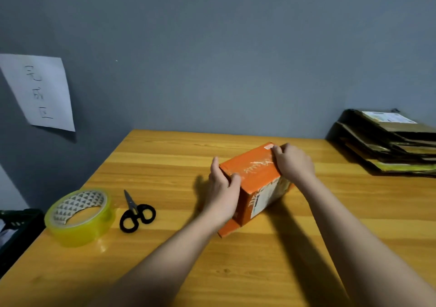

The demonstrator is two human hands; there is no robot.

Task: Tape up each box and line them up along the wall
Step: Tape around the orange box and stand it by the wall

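An orange cardboard box [253, 172] stands on the wooden table [306, 224], a little right of centre. A strip of clear tape shines along its top. My left hand [221, 188] grips the box's near-left end, thumb on top. My right hand [292, 161] presses down on the far-right end of the top, fingers over the tape. A loose orange flap [227, 229] sticks out at the box's bottom near corner. A roll of clear yellowish tape [79, 217] lies flat at the table's left, with black-handled scissors [135, 212] beside it.
A stack of flattened cardboard boxes [389, 141] lies at the table's far right against the grey wall [212, 59]. A white paper sheet with writing [40, 92] hangs on the wall at left. A dark crate [16, 231] sits left of the table.
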